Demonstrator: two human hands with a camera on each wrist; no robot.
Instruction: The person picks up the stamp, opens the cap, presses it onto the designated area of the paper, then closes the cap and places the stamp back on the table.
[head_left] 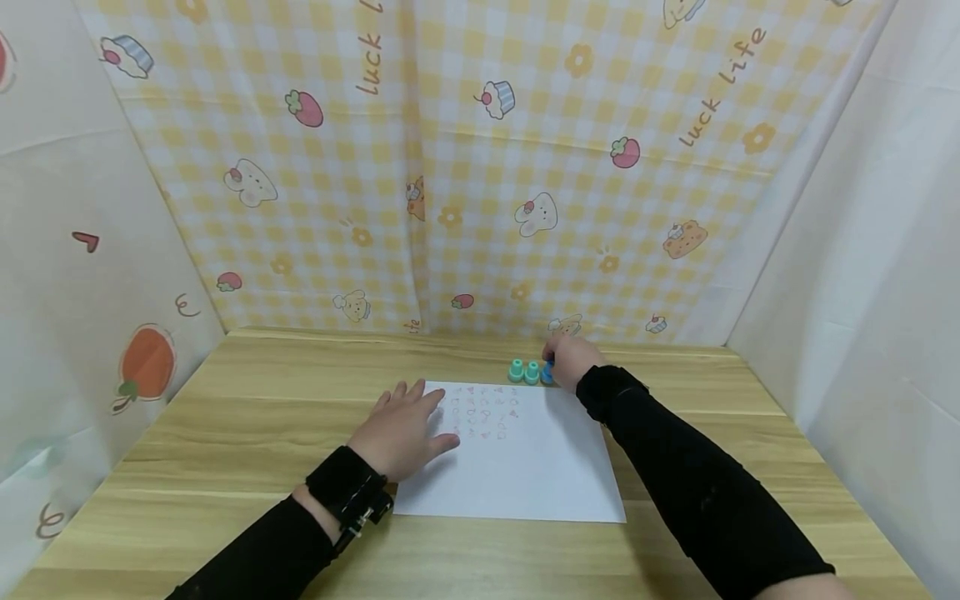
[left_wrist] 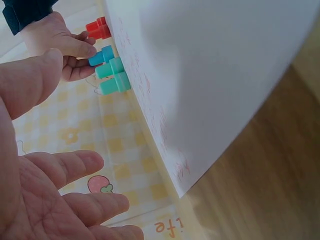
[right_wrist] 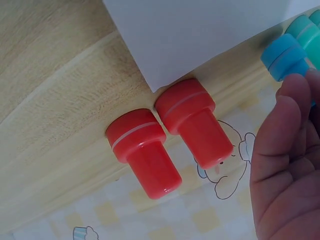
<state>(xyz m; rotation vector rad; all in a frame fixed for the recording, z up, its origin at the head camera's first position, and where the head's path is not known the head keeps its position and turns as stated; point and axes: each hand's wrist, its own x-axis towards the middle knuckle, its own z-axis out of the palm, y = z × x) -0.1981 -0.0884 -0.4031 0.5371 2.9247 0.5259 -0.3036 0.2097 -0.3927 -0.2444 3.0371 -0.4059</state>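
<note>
My right hand (head_left: 574,360) pinches the narrow handle of a blue stamp (right_wrist: 284,57) between thumb and fingers, just beyond the paper's far edge. Two teal green stamps (head_left: 524,372) stand close beside it on the left. On the other side of the hand are two red stamps, one (right_wrist: 185,117) by the paper's corner and one (right_wrist: 144,150) next to it; the hand hides them from the head view. My left hand (head_left: 399,432) is spread over the left edge of the white paper (head_left: 525,479), fingers apart, holding nothing.
Rows of small red printed marks (head_left: 483,412) cover the paper's upper left part. The wooden table (head_left: 285,392) ends at a yellow checked cloth (head_left: 480,250) hanging behind. White cloths hang at the left (head_left: 45,333) and right (head_left: 862,292).
</note>
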